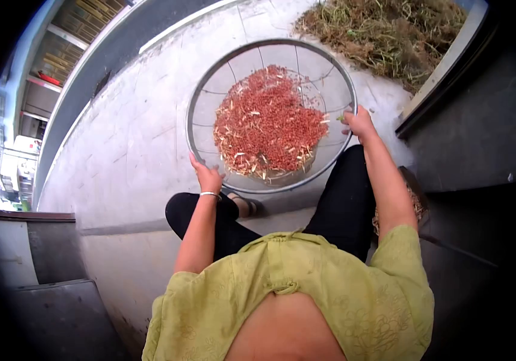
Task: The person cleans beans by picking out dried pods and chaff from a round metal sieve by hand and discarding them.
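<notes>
A large round sieve [193,96] with a grey rim and a wire mesh bottom is held out over the floor. Red beans or kernels [270,120] mixed with pale bits of husk lie heaped in its middle. My left hand [208,176], with a bracelet at the wrist, grips the rim at the lower left. On the right side, my right hand [360,124] holds the rim, and a small green bit shows by its fingers.
Dried plants [390,36] are piled at the upper right beside a door frame [444,72]. A container [417,201] of pale bits stands right of my right knee. Pale paving [125,138] stretches left towards a kerb.
</notes>
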Motion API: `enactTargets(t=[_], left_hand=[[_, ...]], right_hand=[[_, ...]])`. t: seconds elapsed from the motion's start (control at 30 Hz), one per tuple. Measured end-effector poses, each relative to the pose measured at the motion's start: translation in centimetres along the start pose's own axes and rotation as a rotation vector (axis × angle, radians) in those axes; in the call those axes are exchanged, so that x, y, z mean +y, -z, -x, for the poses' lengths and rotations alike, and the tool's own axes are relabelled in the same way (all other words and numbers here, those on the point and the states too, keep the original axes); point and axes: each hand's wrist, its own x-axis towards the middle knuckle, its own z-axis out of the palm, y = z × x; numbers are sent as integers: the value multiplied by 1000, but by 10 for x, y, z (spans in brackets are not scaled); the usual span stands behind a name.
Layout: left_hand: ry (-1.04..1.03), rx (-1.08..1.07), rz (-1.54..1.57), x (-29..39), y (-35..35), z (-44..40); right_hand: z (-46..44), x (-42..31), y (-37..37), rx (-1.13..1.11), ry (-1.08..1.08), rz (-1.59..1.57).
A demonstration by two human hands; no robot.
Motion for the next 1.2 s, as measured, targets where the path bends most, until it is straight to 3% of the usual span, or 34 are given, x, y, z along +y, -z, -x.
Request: enactTargets(t=[0.07, 0.13, 0.23, 0.3, 0.4, 0.9, 0.97, 1.2], left_hand=[[56, -14, 63, -12, 2, -4], [87, -1, 114, -17, 1, -6], [258, 91, 472, -16, -7, 0], [425, 18, 653, -17, -7, -3], [464, -82, 735, -15, -6, -2], [517, -136, 798, -16, -2, -7], [546, -75, 679, -6, -5, -5], [554, -49, 728, -29, -4, -20]], right_hand=[[-34, 40, 2, 66, 93, 133], [-17, 22, -2, 15, 18, -72], [-10, 18, 1, -46, -27, -135], [-8, 16, 0, -31, -40, -183], [1, 8, -2, -34, -51, -210], [-2, 13, -6, -48, -54, -332], [-3, 13, -5, -56, -54, -336], [-4, 10, -5, -72, -56, -305]])
